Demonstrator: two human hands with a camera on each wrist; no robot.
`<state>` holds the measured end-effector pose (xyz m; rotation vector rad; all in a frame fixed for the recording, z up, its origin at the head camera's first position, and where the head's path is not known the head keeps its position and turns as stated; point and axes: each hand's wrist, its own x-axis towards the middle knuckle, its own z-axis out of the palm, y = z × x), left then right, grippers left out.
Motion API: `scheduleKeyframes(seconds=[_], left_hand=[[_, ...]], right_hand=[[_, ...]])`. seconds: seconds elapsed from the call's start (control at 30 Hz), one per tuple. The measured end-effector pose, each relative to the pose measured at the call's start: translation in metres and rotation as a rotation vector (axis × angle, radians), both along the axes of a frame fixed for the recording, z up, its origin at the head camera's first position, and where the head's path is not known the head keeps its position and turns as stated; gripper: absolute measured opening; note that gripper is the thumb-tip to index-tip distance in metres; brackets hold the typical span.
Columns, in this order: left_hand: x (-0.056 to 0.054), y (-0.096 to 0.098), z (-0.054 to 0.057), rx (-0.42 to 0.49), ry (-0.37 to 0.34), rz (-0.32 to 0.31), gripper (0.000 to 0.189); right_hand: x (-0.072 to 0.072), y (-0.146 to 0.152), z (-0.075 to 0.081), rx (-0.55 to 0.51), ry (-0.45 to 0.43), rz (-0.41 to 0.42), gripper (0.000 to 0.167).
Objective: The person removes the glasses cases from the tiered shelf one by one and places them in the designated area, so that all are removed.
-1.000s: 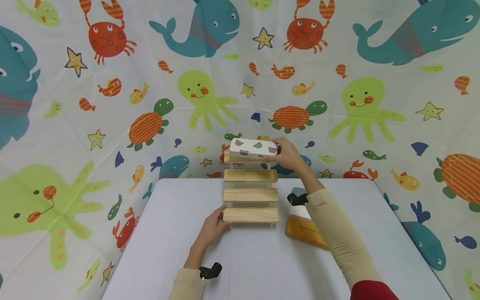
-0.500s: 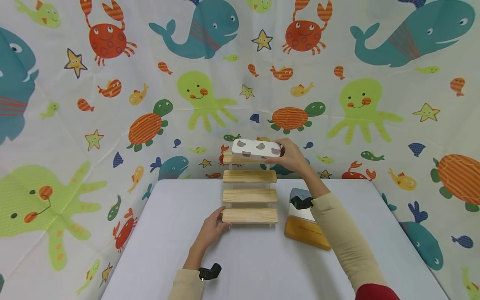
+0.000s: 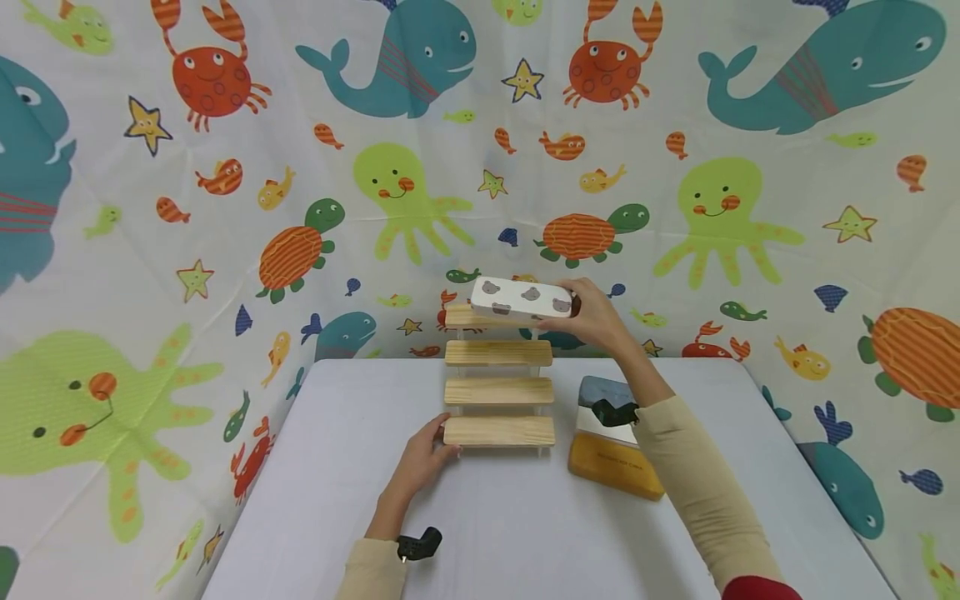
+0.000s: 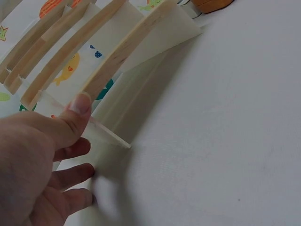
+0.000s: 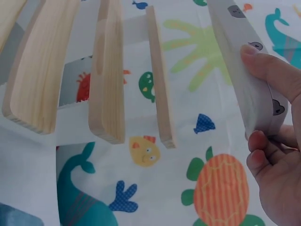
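Note:
In the head view a small four-step display rack with pale wooden planks (image 3: 498, 390) stands at the back of the table. My left hand (image 3: 418, 462) holds the left end of its lowest plank. The left wrist view shows the thumb on that plank (image 4: 124, 52), with the other fingers lower beside the rack's side panel. My right hand (image 3: 596, 318) grips the right end of a white glasses case (image 3: 517, 297) with grey bear heads, raised by the top plank. In the right wrist view, a gap separates the case (image 5: 240, 61) from the planks (image 5: 160, 80).
Right of the rack lie a mustard-brown case (image 3: 615, 467) with lettering, a white case (image 3: 596, 425) and a blue-grey case (image 3: 600, 388), partly behind my right forearm. A cloth with sea animals (image 3: 517, 125) hangs behind the white table (image 3: 510, 533).
My right hand and the bear-patterned glasses case have shifted slightly to the right. The left hand keeps its place on the lowest plank.

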<state>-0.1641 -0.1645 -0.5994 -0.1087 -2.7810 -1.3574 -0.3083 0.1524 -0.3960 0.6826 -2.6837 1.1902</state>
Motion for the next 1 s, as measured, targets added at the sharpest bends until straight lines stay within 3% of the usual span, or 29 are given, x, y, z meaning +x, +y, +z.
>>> scheduleKeyframes(seconds=[0.77, 1.0], left_hand=[[0.001, 0.000, 0.003, 0.017, -0.018, -0.001, 0.068], [0.002, -0.001, 0.003, 0.044, -0.022, 0.003, 0.068]], right_hand=[[0.028, 0.020, -0.003, -0.028, 0.034, -0.029, 0.073], [0.036, 0.026, -0.004, -0.050, 0.005, -0.041, 0.076]])
